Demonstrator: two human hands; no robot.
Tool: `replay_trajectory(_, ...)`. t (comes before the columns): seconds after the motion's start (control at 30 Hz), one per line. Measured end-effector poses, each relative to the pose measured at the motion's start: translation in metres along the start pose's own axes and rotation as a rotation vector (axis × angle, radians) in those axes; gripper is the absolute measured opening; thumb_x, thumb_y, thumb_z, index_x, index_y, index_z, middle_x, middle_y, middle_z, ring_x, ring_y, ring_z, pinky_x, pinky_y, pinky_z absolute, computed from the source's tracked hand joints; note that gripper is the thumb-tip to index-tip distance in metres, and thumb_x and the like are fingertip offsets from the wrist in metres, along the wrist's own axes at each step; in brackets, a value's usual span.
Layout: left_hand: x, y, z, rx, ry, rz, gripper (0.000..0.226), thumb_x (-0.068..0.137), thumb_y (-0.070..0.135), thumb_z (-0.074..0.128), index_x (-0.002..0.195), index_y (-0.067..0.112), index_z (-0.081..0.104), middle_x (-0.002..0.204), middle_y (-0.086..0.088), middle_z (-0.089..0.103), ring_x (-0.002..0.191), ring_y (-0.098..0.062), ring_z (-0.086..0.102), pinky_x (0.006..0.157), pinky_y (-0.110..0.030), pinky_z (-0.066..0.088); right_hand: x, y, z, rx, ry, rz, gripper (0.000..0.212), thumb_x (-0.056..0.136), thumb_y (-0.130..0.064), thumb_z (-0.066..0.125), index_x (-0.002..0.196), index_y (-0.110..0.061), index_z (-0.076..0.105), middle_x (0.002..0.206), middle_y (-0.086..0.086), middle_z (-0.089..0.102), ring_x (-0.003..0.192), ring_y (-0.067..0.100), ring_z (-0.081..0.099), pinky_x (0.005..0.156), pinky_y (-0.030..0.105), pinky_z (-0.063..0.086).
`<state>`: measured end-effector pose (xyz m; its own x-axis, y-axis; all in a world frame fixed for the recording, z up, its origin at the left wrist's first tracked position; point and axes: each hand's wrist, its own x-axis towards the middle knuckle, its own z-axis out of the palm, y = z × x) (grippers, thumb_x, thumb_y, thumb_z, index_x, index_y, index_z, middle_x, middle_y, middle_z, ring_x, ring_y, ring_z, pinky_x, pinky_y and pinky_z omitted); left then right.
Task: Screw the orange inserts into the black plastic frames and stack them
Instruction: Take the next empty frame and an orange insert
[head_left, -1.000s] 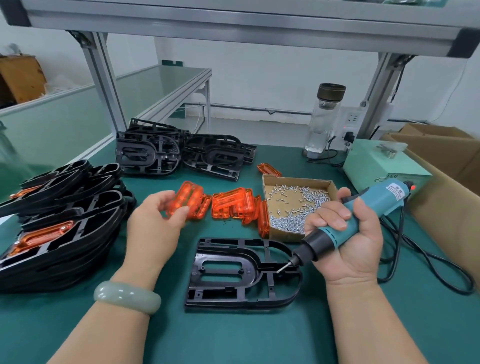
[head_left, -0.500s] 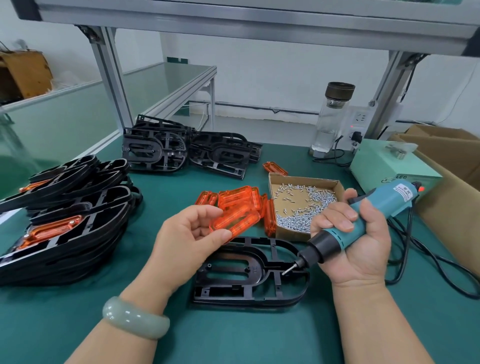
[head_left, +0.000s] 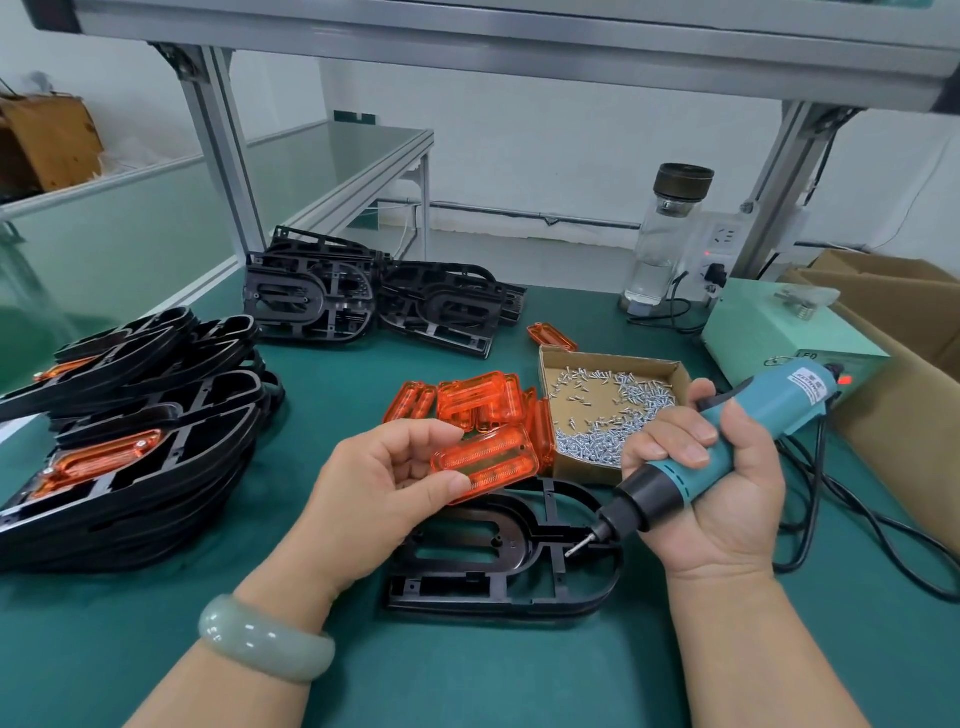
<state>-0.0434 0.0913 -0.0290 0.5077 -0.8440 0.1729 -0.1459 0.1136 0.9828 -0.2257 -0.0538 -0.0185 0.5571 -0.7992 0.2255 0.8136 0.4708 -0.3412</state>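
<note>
I see a green bench top. One black frame lies flat near the middle. At the left sits a stack of frames with orange inserts fitted, and far back there is a heap of bare frames. Loose orange inserts lie beside a cardboard tray of screws. Far right stand a glass bottle and a pale green box, with a black cable trailing nearby.

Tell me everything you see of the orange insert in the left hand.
The orange insert is a translucent, glossy plastic piece, oblong with rounded ends, a raised rim and fine ribbing inside. The left hand pinches its left end between thumb and fingers, holding it tilted above the black frame, not yet seated.
</note>
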Motion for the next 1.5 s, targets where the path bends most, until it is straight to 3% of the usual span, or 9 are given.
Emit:
replay_trajectory(0.17,0.003,-0.002,0.002,-0.076,0.082,-0.052,0.023,0.088,0.0,0.058,0.098,0.02,0.064,0.083,-0.003,0.072,0.065,-0.023,0.071,0.05,-0.019,0.051,0.0,0.0,0.0,0.006,-0.002,0.006,0.052,0.049,-0.017,0.091,0.09,-0.019,0.058,0.058,-0.011,0.046,0.043,0.001,0.046,0.053,0.019,0.045)
replay_trajectory(0.43,0.007,-0.002,-0.008,-0.266,0.15,-0.141,0.044,0.087,-0.015,0.045,0.1,0.022,0.065,0.077,0.0,0.07,0.065,-0.01,0.056,0.058,-0.021,0.042,0.0,0.001,0.0,0.004,0.005,-0.001,0.052,0.049,-0.016,0.09,0.09,-0.018,0.058,0.058,-0.01,0.047,0.043,0.002,0.046,0.052,0.019,0.046)
replay_trajectory(0.73,0.009,0.0,-0.006,-0.41,0.22,-0.239,0.029,0.1,0.016,0.04,0.104,0.036,0.061,0.068,-0.004,0.07,0.058,-0.021,0.069,0.039,-0.019,0.048,-0.001,0.001,0.001,-0.004,0.017,0.003,0.051,0.051,-0.018,0.09,0.09,-0.019,0.058,0.059,-0.011,0.046,0.043,0.002,0.046,0.052,0.019,0.046)
replay_trajectory(0.87,0.01,0.0,-0.01,-0.526,0.168,-0.356,0.04,0.094,-0.001,0.04,0.12,0.026,0.053,0.073,-0.006,0.07,0.057,-0.014,0.065,0.042,-0.02,0.049,0.0,0.001,0.0,-0.021,0.059,-0.012,0.027,0.066,-0.023,0.071,0.09,-0.019,0.057,0.058,-0.011,0.045,0.042,0.001,0.044,0.051,0.019,0.045)
replay_trajectory(1.0,0.009,-0.001,-0.008,-0.4,0.149,-0.33,0.058,0.088,-0.013,0.045,0.134,0.022,0.04,0.091,-0.005,0.065,0.059,-0.007,0.06,0.051,-0.021,0.044,-0.001,0.001,0.0,-0.05,0.07,-0.02,0.026,0.067,-0.024,0.066,0.091,-0.021,0.055,0.057,-0.012,0.044,0.042,0.001,0.044,0.052,0.017,0.044)
replay_trajectory(1.1,0.009,0.001,-0.006,-0.309,0.167,-0.265,0.043,0.087,-0.011,0.051,0.123,0.013,0.05,0.081,-0.003,0.071,0.062,-0.009,0.06,0.06,-0.024,0.038,-0.001,0.002,-0.001,-0.038,0.049,-0.009,0.032,0.064,-0.022,0.074,0.091,-0.02,0.056,0.058,-0.011,0.045,0.043,0.001,0.045,0.052,0.018,0.045)
replay_trajectory(1.3,0.01,-0.004,-0.01,-0.208,0.185,-0.163,0.042,0.084,-0.009,0.059,0.106,0.025,0.068,0.08,-0.005,0.063,0.074,-0.014,0.057,0.069,-0.026,0.047,-0.001,0.001,0.001,-0.014,0.01,0.007,0.053,0.049,-0.017,0.091,0.091,-0.019,0.058,0.059,-0.01,0.046,0.044,0.002,0.046,0.052,0.019,0.046)
replay_trajectory(1.4,0.01,-0.007,-0.01,-0.144,0.205,-0.125,0.034,0.08,-0.006,0.065,0.103,0.019,0.067,0.081,-0.005,0.069,0.074,-0.015,0.062,0.066,-0.023,0.051,0.0,0.001,0.001,-0.009,0.009,0.007,0.054,0.049,-0.016,0.091,0.091,-0.019,0.057,0.059,-0.01,0.046,0.044,0.002,0.046,0.052,0.019,0.045)
replay_trajectory(1.5,0.009,-0.005,-0.007,-0.043,0.256,-0.062,0.025,0.08,-0.001,0.068,0.079,0.024,0.074,0.075,0.001,0.072,0.067,-0.01,0.063,0.062,-0.016,0.052,0.0,0.001,0.002,-0.007,0.024,0.004,0.053,0.049,-0.017,0.09,0.091,-0.018,0.057,0.058,-0.01,0.046,0.043,0.002,0.046,0.052,0.019,0.046)
